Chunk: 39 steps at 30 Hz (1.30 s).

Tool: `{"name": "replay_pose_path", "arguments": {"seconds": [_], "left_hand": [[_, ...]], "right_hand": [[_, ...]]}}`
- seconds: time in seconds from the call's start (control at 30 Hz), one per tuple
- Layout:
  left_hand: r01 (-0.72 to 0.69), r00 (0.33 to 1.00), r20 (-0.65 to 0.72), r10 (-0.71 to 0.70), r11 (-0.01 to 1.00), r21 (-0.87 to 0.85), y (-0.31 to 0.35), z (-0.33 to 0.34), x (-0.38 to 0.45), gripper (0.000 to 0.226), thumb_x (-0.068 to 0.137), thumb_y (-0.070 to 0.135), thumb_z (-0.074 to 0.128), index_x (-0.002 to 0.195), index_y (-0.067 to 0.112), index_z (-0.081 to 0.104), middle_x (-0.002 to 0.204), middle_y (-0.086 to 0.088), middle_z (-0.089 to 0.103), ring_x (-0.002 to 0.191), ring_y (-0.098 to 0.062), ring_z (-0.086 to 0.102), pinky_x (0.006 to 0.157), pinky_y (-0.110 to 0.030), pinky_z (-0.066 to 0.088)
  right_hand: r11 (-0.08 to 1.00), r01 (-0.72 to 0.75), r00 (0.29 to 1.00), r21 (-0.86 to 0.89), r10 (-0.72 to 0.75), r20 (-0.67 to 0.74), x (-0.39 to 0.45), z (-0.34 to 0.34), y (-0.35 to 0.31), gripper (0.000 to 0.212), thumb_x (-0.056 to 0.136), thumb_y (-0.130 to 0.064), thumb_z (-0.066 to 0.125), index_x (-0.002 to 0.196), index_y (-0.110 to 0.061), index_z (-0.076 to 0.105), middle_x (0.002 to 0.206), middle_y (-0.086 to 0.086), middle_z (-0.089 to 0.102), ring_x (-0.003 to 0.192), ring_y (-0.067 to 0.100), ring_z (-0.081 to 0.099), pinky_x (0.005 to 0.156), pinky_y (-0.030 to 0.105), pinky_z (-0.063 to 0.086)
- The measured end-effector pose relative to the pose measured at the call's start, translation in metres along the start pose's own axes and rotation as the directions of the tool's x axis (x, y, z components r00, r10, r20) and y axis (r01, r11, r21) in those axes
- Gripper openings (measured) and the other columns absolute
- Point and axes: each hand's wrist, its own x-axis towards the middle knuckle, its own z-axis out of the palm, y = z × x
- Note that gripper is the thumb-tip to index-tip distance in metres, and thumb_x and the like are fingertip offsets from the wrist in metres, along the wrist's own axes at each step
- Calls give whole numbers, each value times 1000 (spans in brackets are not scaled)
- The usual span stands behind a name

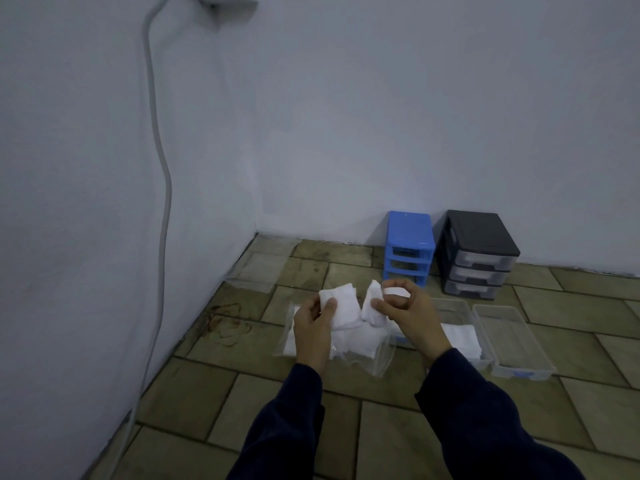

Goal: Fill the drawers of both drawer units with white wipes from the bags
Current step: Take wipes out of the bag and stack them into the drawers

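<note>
My left hand grips a stack of white wipes; my right hand pinches 1 folded wipe. Under them a clear bag of wipes lies on the tiles. Right, 2 clear drawers sit out. Farther back by the wall stand the blue unit and black unit.

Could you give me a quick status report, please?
Left hand holds a folded wipe; right hand pinches another wipe. Both clear drawers out on floor. Nothing blocking.
</note>
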Motion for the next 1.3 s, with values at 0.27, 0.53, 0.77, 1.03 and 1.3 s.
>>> {"name": "replay_pose_path", "arguments": {"seconds": [0.27, 0.53, 0.77, 1.03, 1.3], "left_hand": [[13, 999, -38, -12, 1000, 21, -7, 2, 1, 22, 92, 12, 55, 110, 0, 59, 107, -18, 65, 100, -36, 62, 87, -54, 51], [11, 999, 42, -12, 1000, 28, -7, 10, -1, 15, 92, 15, 57, 103, 7, 63, 102, -15, 68, 95, -31, 64, 80, -44, 54], [8, 997, 73, -6, 1000, -27, -5, 10, -1, 21, 94, 15, 54, 106, 2, 64, 102, -23, 68, 93, -34, 64, 80, -45, 53], [32, 988, 153, -18, 995, -90, 0, 10, -1, 23, 91, 20, 56, 104, 2, 64, 91, -13, 70, 78, -16, 70, 64, -26, 57], [24, 996, 92, -19, 998, -54, -5, 3, 7, 25, 88, 17, 62, 110, 5, 63, 104, -17, 68, 93, -32, 66, 70, -40, 57]], "right_hand": [[997, 83, 991, 5, -83, 108, -5, 7, -5, 13, 94, -4, 47, 105, -4, 54, 84, 3, 61, 69, 8, 61, 53, 10, 46], [972, 178, 984, -151, -177, 14, -2, 12, -1, 21, 73, -18, 78, 89, -9, 67, 83, 2, 70, 77, 14, 66, 65, 19, 51], [963, 225, 970, -148, -235, -56, -6, 21, -5, 19, 72, -12, 79, 82, -12, 63, 75, -2, 65, 63, 0, 58, 59, 12, 48], [941, 289, 943, -175, -311, -117, -8, 24, -6, 28, 73, -8, 77, 77, -18, 52, 76, -5, 56, 65, 5, 51, 57, 11, 43], [943, 243, 964, -227, -261, -52, 1, 12, 7, 22, 77, -12, 74, 70, -18, 53, 75, -4, 58, 70, 11, 52, 58, 13, 43]]}}
